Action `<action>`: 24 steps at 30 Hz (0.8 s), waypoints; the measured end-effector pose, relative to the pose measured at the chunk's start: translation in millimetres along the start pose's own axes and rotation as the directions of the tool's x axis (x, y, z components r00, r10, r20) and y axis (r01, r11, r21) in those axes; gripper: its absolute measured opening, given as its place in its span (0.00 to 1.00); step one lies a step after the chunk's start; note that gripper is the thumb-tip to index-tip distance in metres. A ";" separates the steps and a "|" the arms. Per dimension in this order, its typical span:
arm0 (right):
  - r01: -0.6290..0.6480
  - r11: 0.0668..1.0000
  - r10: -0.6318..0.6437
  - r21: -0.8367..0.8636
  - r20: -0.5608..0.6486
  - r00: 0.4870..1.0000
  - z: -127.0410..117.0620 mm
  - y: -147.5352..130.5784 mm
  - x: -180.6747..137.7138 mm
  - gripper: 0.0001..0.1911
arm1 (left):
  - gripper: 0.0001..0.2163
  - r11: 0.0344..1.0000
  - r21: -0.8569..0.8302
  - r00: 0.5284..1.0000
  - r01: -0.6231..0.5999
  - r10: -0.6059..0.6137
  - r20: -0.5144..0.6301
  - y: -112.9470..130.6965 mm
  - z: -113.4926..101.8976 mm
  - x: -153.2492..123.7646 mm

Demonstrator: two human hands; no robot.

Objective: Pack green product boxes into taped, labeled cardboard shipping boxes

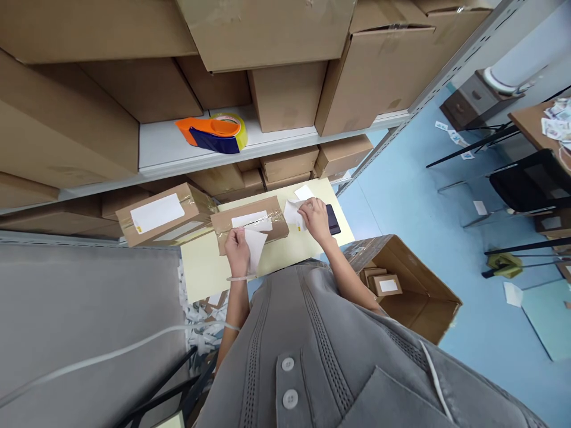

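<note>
My left hand (238, 252) pinches a white paper slip (256, 246) at the near edge of a taped cardboard box (223, 223). That box lies on a pale yellow tabletop (200, 270) and bears a white label (252, 221) under a strip of clear tape. In my right hand (316, 219), closed at the fingertips, is a curled white label (292, 213) with a small yellow mark. Beyond it lies another white slip (304, 192). A dark phone (332, 219) rests beside my right hand. To the left stands a second labelled box (165, 214).
An orange and blue tape dispenser (214, 132) sits on the shelf (165, 157) among cardboard boxes. A large open carton (419, 285) with small boxes inside stands to my right. A white cable (111, 353) crosses at left. Farther right is a black chair (530, 181).
</note>
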State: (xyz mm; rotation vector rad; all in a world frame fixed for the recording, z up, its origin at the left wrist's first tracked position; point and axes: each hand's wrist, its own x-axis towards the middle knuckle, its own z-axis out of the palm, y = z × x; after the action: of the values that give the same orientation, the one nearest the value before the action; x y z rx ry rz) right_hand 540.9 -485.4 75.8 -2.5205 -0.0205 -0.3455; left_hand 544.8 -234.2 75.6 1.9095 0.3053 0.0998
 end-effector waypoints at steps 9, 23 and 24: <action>-0.016 0.993 0.010 0.117 0.052 0.999 7.7 -11.4 -0.1 0.11 | 0.06 1.000 0.001 1.000 -0.023 0.023 0.005 9.0 2.5 -6.1; -0.296 0.700 0.067 0.650 0.352 0.934 16.0 -85.2 -11.1 0.20 | 0.10 0.991 -0.080 0.994 -0.108 0.110 0.018 51.8 9.0 -18.4; -0.285 0.718 0.095 0.635 0.315 0.944 15.5 -82.2 -9.9 0.20 | 0.10 0.991 -0.089 0.993 -0.104 0.109 0.051 51.2 8.3 -18.7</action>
State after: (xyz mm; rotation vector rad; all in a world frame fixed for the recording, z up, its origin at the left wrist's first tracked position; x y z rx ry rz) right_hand 527.6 -408.1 106.6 -1.7911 0.0128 0.0880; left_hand 536.9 -263.2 121.9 1.8392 0.1591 0.1287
